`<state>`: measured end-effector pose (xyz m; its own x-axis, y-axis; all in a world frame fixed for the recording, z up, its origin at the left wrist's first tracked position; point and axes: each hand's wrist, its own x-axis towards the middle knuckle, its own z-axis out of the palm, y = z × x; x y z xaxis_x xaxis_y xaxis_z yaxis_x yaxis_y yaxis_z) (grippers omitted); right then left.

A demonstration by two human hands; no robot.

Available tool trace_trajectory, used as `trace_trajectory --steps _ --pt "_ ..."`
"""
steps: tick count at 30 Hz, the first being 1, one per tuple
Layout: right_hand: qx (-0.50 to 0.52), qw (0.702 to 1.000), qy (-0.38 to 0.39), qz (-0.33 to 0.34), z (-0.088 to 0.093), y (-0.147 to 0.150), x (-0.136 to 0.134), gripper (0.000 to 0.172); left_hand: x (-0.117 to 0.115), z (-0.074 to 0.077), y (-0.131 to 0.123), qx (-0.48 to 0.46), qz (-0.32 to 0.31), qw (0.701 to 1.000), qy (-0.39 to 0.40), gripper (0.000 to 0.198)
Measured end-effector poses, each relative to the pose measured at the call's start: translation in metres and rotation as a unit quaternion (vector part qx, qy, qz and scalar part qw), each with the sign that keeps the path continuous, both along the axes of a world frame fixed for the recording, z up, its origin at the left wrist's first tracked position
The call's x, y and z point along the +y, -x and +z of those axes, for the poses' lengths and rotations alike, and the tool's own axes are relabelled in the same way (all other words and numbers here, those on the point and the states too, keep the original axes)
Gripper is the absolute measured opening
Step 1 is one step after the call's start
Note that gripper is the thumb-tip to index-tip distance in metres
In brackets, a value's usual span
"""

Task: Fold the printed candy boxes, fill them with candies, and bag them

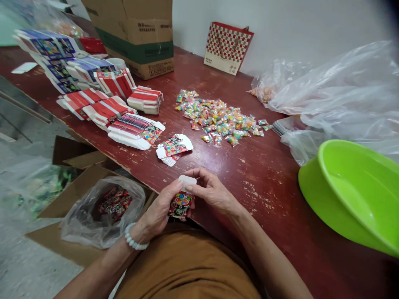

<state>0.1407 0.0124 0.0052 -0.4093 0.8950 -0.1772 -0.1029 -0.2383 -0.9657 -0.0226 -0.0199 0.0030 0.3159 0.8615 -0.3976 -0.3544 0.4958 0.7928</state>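
My left hand (158, 211) and my right hand (212, 191) together hold a small printed cardboard box (181, 202) at the near edge of the dark red table (264, 174). The left hand wraps the box's body from the left. The right hand's fingers pinch its white top flap (187, 181). A white bead bracelet (134, 241) is on my left wrist. Just beyond the hands lies a small stack of flat box blanks (173, 148). A pile of wrapped candies (218, 118) lies further back on the table.
Stacks of flat red and blue box blanks (102, 95) cover the table's left. Cardboard cartons (137, 33) and a checked paper bag (227, 46) stand at the back. A green basin (355, 195) and clear plastic bags (336, 99) are at right. A floor carton holds a bag of filled boxes (109, 207).
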Motion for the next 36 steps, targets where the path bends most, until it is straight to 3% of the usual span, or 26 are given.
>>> trace_trajectory --steps 3,5,8,10,14,18,20,24,26,29,33,36 --pt "-0.058 0.988 -0.131 -0.055 0.0 0.003 -0.004 0.019 0.0 0.0 -0.002 0.021 0.024 0.998 -0.057 0.039" --pt "-0.088 0.97 -0.217 -0.071 0.001 0.0 -0.005 0.016 0.002 0.002 0.0 0.009 -0.004 1.0 -0.019 0.043" --pt "-0.113 0.952 -0.284 -0.012 0.005 -0.004 -0.008 0.017 0.005 0.006 0.002 -0.037 -0.031 0.997 0.059 0.052" --pt "-0.125 0.956 -0.264 -0.003 0.005 -0.004 -0.009 0.018 0.006 0.007 0.002 -0.047 -0.026 0.996 0.065 0.052" --pt "-0.127 0.981 -0.134 -0.053 0.002 0.003 -0.008 0.014 0.007 0.005 -0.002 -0.033 -0.01 0.998 0.046 0.057" --pt "-0.093 0.991 -0.088 -0.026 0.002 0.006 -0.004 0.02 0.008 0.003 -0.003 -0.038 -0.022 0.998 0.043 0.07" --pt "-0.108 0.989 -0.099 -0.012 0.004 0.005 -0.002 0.021 0.008 0.003 -0.002 -0.039 -0.03 0.998 0.048 0.073" --pt "-0.197 0.942 -0.271 -0.031 0.01 0.001 -0.001 0.012 0.01 0.002 0.002 -0.048 -0.05 0.994 0.08 0.065" --pt "-0.192 0.929 -0.313 -0.038 0.01 0.001 -0.003 0.01 0.011 0.002 0.003 -0.056 -0.053 0.993 0.092 0.054" --pt "-0.137 0.947 -0.289 -0.044 0.006 0.005 -0.01 0.011 0.014 0.002 0.003 -0.074 -0.045 0.993 0.082 0.038" --pt "-0.106 0.956 -0.252 -0.107 -0.005 0.017 -0.022 0.005 0.015 0.003 -0.001 -0.067 -0.018 0.994 0.081 0.035" --pt "-0.069 0.982 -0.146 -0.097 -0.01 0.023 -0.02 0.014 0.014 0.004 0.004 -0.028 0.021 0.996 0.076 0.032"
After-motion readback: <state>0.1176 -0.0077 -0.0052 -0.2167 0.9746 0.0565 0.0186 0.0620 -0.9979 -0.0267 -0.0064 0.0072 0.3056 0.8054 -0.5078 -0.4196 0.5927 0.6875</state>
